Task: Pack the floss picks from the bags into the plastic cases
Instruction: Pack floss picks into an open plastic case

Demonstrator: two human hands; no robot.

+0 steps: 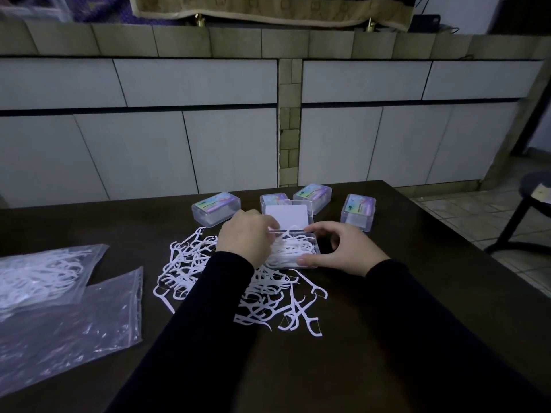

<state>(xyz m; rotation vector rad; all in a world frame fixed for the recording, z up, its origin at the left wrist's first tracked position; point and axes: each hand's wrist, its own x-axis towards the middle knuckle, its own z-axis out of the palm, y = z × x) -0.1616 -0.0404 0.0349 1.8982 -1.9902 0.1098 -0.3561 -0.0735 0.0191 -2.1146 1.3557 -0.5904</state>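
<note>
An open clear plastic case (310, 257) sits mid-table, its lid (286, 217) standing up behind it, with white floss picks (293, 248) inside. My right hand (343, 251) grips the case's right end, thumb on the near corner. My left hand (246, 236) is over the case's left side with fingers curled down among the picks; what it holds is hidden. A loose pile of floss picks (268, 302) spreads across the table before and left of the case. Two zip bags lie at left: one (44, 275) with picks inside, one (74, 329) looking empty.
Several closed cases with coloured labels stand behind the open one: at left (216, 208), centre (274, 201), centre-right (313, 193) and right (359, 211). The dark table's right edge (465, 242) falls to a tiled floor with a black stool (533, 189). Cabinets stand beyond.
</note>
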